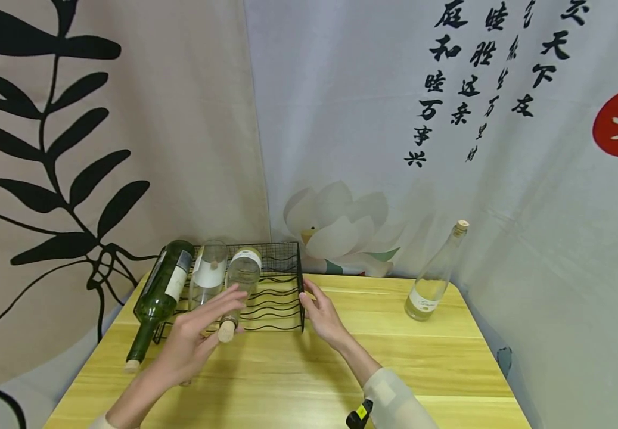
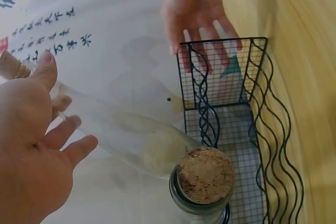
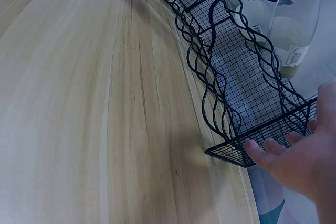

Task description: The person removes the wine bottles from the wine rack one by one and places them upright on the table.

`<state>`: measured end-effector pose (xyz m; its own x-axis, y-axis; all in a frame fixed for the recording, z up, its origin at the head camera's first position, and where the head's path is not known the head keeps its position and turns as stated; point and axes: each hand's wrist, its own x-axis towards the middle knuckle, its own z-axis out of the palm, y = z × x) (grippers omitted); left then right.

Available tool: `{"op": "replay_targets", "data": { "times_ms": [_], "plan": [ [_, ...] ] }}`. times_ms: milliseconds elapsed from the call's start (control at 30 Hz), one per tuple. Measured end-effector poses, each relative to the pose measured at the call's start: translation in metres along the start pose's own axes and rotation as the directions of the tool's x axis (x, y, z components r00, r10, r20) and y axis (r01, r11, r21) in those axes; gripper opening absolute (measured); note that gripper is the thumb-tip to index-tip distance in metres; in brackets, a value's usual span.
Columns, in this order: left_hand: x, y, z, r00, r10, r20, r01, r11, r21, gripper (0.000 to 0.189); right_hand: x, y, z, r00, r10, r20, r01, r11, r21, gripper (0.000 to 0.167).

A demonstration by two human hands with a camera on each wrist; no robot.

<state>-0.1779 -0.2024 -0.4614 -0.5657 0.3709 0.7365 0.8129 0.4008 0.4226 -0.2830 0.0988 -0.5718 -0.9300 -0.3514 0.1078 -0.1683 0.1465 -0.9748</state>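
A black wire wine rack [image 1: 273,298] sits on the table. A corked green wine bottle [image 1: 157,292] lies at its left, and beside it a clear glass bottle [image 1: 209,271], partly hidden by my left hand. Farther right, a second clear corked bottle [image 1: 244,271] slants with its cork toward me. My left hand [image 1: 196,339] pinches this one near the neck, thumb on one side and fingers on the other. My right hand [image 1: 325,316] rests on the rack's right mesh side; its fingers [image 2: 205,51] look straight through the mesh.
Another clear corked bottle [image 1: 429,280] stands upright at the table's right back corner. Printed curtains hang behind the wooden table [image 1: 394,357]. A black wrist device with a yellow label [image 1: 360,413] shows by the right sleeve.
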Motion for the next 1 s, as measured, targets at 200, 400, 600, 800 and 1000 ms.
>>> {"op": "replay_targets", "data": {
  "times_ms": [200, 400, 600, 800, 1000],
  "plan": [
    [0.005, 0.001, -0.001, 0.994, -0.092, -0.065, 0.089, 0.995, -0.043, 0.064, 0.000, -0.002, 0.000, 1.000, 0.006, -0.004, -0.006, 1.000, 0.009, 0.069],
    [0.010, 0.003, 0.000, 0.974, -0.182, -0.135, 0.180, 0.983, -0.027, 0.052, 0.000, -0.001, 0.000, 1.000, 0.004, -0.006, -0.004, 1.000, 0.010, 0.068],
    [0.016, 0.005, 0.000, 0.954, -0.221, -0.203, 0.213, 0.975, -0.058, 0.055, 0.000, -0.001, 0.001, 1.000, 0.007, -0.003, -0.007, 1.000, 0.009, 0.068],
    [0.023, 0.005, -0.003, 0.937, -0.246, -0.247, 0.247, 0.969, -0.028, 0.057, 0.001, -0.002, 0.000, 1.000, 0.006, -0.001, -0.006, 1.000, 0.010, 0.067],
    [0.029, 0.003, -0.005, 0.927, -0.276, -0.253, 0.275, 0.961, -0.040, 0.052, 0.001, -0.001, 0.001, 1.000, 0.008, -0.005, -0.008, 1.000, 0.004, 0.067]
  ]
}}
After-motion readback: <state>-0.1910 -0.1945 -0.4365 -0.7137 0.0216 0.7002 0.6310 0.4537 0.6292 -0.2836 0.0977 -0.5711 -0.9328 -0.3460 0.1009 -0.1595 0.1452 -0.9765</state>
